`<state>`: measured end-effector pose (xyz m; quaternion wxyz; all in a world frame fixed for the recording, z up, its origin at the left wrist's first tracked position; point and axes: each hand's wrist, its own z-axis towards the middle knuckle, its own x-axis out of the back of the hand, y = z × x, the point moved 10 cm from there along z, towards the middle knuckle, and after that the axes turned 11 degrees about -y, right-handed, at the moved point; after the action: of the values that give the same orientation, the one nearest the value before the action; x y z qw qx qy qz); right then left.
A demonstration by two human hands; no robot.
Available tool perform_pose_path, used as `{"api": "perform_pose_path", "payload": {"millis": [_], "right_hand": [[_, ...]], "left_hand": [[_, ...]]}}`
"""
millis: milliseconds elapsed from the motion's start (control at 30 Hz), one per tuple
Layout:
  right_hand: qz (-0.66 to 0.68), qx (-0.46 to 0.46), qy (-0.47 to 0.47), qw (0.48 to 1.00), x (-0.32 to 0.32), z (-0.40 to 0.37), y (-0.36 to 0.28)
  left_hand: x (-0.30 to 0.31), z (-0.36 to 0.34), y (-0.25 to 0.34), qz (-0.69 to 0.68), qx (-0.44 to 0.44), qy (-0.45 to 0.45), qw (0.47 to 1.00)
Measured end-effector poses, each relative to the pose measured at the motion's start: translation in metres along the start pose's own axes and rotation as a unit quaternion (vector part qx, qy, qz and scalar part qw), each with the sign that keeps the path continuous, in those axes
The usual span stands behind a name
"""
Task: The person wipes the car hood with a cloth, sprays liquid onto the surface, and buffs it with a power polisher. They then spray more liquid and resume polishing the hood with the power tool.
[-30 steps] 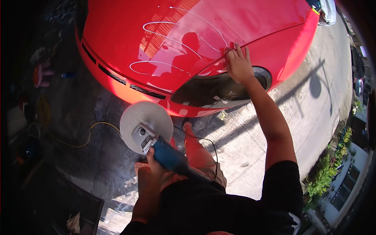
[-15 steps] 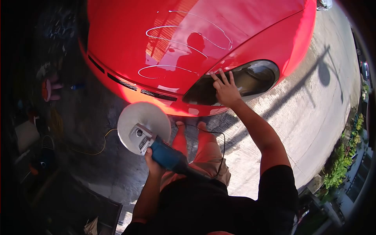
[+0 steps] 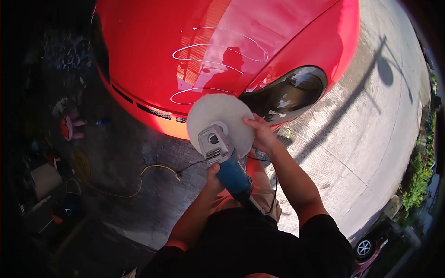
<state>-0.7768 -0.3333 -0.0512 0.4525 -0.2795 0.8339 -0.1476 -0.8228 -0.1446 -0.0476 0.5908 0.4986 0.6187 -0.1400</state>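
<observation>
Firmly, left hand (image 3: 213, 180) grips blue polisher (image 3: 233, 173); right hand (image 3: 260, 135) pinches its white round pad (image 3: 218, 112).

From my remote view, the car's hood (image 3: 222, 23) fills the upper middle of the frame, with thin looping lines (image 3: 218, 51) lying on it and the headlight (image 3: 289, 92) at its right corner. Between me and the bumper sits the polisher (image 3: 225, 160), its pad (image 3: 220, 116) overlapping the car's front edge. My left hand (image 3: 213, 178) grips the polisher's body from below, and my right hand (image 3: 260, 134) holds the pad's right rim. A cable (image 3: 139, 183) trails across the pavement (image 3: 361, 139) to the left. Plants (image 3: 419, 180) line the far right edge.
</observation>
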Motion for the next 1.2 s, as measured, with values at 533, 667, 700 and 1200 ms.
{"api": "perform_pose_path", "payload": {"millis": [533, 667, 700, 1200], "right_hand": [[-0.542, -0.144, 0.335, 0.757, 0.051, -0.238, -0.006], [-0.595, -0.111, 0.324, 0.727, 0.051, -0.230, -0.042], [-0.601, -0.119, 0.318, 0.724, 0.050, -0.231, -0.044], [-0.472, -0.214, 0.129, 0.846, 0.100, -0.245, -0.045]], "left_hand": [[-0.062, 0.141, -0.142, -0.133, 0.129, 0.007, 0.983], [-0.061, 0.156, -0.149, -0.147, 0.101, 0.016, 0.984], [-0.059, 0.155, -0.149, -0.146, 0.094, 0.031, 0.984], [-0.076, 0.141, -0.141, -0.140, 0.023, 0.120, 0.983]]}}
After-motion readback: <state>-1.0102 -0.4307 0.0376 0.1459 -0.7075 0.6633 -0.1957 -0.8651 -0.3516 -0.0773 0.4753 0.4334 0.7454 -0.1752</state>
